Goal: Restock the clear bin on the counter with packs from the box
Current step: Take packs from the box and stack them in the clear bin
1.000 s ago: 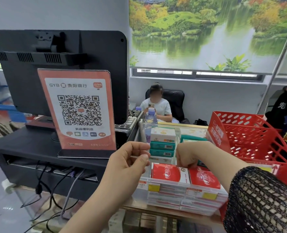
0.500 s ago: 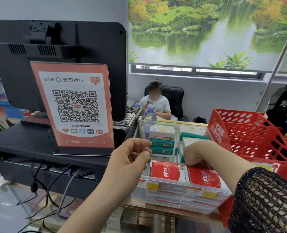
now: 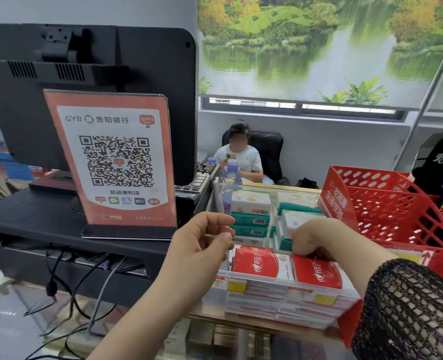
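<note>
The clear bin (image 3: 267, 294) stands on the counter with price tags on its front wall. Two red packs (image 3: 256, 263) lie side by side at its front. Behind them is a stack of teal packs (image 3: 249, 222) topped by a white pack (image 3: 250, 202). My left hand (image 3: 202, 245) pinches the bin's clear left wall between thumb and fingers. My right hand (image 3: 311, 237) reaches into the right compartment. Its fingers curl down over the rear edge of the right red pack (image 3: 316, 272), and the fingertips are hidden. No box is in view.
A red perforated basket (image 3: 397, 203) presses against the bin's right side. An orange QR-code sign (image 3: 116, 162) and a black monitor (image 3: 85, 61) stand to the left on a dark stand. A water bottle (image 3: 232, 175) and a keyboard (image 3: 197, 180) sit behind. A seated person (image 3: 241, 157) is beyond the counter.
My right hand has shifted slightly to the right inside the bin. My left hand keeps its hold on the left wall.
</note>
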